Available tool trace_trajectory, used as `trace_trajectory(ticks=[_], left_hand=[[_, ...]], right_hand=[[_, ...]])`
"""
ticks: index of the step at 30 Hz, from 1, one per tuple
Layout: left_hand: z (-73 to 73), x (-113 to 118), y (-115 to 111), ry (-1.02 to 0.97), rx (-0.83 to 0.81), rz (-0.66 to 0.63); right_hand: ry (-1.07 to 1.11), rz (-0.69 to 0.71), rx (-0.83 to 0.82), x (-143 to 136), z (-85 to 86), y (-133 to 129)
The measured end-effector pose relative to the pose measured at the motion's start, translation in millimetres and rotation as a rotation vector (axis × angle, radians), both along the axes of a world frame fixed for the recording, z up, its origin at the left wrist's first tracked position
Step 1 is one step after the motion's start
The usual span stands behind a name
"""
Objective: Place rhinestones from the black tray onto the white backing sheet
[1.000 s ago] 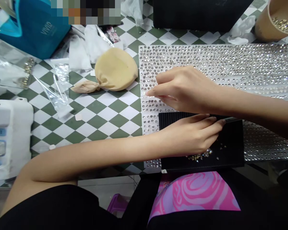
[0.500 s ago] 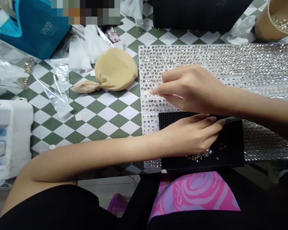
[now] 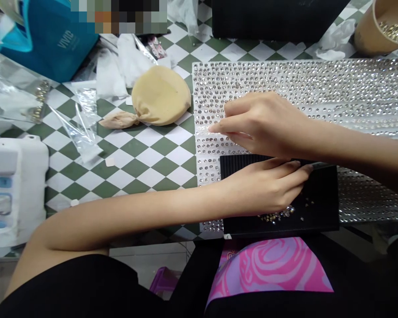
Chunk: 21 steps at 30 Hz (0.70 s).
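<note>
My right hand [image 3: 262, 121] hangs over a white sheet [image 3: 252, 73] set with rows of shiny rhinestones. Its index finger reaches toward the sheet's left side, with the thumb drawn in against it; anything pinched there is too small to make out. Below it, my left hand [image 3: 275, 185] lies across a black ribbed tray [image 3: 321, 216]. Its fingers are bent close together at a slim greyish strip [image 3: 321, 165] by the tray's upper edge, whose kind I cannot tell. Loose rhinestones [image 3: 277, 216] are heaped on the tray beneath that hand.
A tied beige pouch [image 3: 162, 95] lies on the checkered tabletop [image 3: 149, 159]. Plastic bags [image 3: 82, 119] and a blue bag [image 3: 53, 39] are at left, above a white power strip [image 3: 23, 185]. A tub of stones [image 3: 368, 33] and a black box [image 3: 275, 20] stand at the back.
The whole view has shifted very slightly to the right. Both hands keep the same place and pose over the sheet and tray.
</note>
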<state>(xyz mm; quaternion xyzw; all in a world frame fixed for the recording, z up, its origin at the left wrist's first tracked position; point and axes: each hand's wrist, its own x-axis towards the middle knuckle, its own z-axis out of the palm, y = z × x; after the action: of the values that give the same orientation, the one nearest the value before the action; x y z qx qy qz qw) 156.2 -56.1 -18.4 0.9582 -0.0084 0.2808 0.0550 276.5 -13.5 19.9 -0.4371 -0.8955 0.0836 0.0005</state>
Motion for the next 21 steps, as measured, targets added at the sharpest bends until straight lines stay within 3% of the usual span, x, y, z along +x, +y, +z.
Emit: trace_trajectory(ticks=[8,21], left_hand=[[-1.0,1.5,0.0,-0.015,-0.012,-0.001],[-1.4,1.4,-0.3,-0.021,-0.011,0.0]], right_hand=[[0.008,-0.054,-0.037,3.8,8.8,-3.2],[-0.044,-0.046,-0.03,3.2,2.9,-4.1]])
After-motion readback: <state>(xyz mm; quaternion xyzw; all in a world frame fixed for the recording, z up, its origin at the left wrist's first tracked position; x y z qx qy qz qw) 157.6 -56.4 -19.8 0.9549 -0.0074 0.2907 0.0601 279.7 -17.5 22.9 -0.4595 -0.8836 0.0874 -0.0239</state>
